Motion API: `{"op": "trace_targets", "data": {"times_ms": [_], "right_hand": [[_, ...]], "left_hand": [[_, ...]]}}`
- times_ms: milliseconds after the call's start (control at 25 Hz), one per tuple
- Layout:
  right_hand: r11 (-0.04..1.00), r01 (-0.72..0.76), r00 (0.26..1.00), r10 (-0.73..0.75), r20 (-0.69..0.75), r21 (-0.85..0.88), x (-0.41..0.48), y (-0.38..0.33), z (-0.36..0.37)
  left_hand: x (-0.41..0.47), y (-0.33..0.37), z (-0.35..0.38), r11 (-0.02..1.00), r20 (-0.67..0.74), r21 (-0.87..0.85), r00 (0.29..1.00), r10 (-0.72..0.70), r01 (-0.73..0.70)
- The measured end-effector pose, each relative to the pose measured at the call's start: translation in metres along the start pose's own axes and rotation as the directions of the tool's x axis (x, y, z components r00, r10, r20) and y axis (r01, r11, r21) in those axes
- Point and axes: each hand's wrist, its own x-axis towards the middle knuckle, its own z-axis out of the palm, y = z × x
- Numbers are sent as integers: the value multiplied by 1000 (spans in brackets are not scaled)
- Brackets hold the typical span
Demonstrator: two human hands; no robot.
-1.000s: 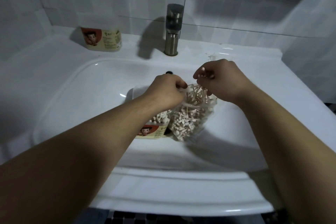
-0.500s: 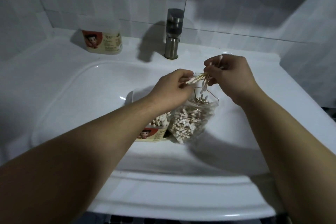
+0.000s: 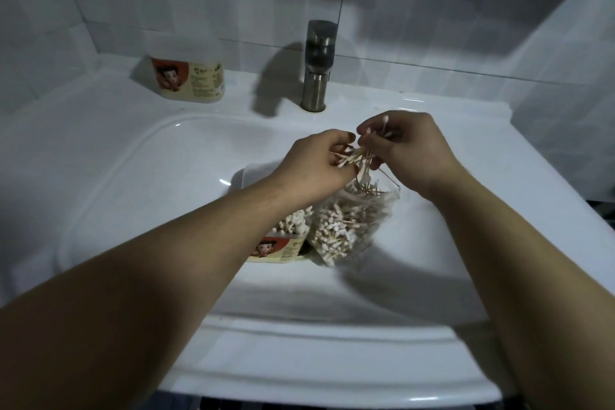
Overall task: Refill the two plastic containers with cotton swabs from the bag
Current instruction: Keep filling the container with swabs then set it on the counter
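A clear plastic bag [image 3: 349, 226] full of cotton swabs stands open in the sink basin. Just left of it sits an open plastic container [image 3: 283, 243] with a cartoon label, holding swabs. My left hand [image 3: 319, 163] and my right hand [image 3: 409, 146] meet above the bag's mouth, both pinching one bundle of cotton swabs [image 3: 356, 156] between their fingertips. A second container [image 3: 189, 80] with the same label stands on the sink's back ledge at the left.
A white sink [image 3: 133, 176] fills the view, with a metal faucet [image 3: 317, 66] at the back centre. White tiled walls close in behind and at the right.
Both hands rose from the bag's mouth with a bundle of swabs drawn out. The bundle is now held a little above the bag.
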Motion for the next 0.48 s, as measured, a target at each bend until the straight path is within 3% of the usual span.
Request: {"op": "trace_targets", "data": {"times_ms": [160,280,480], "right_hand": [[1000,0,998,-1,57,12,-2,-1,6],[995,-68,997,66,36,70,-1,1,6],[952,-172,984,176,8,252,3,0,0]], "left_hand": [[-1,0,-1,967,104,242,993,61,-84],[0,-2,-2,957,186,280,982,28,-80],[1,-6,-4,955,180,285,983,25,-76]]}}
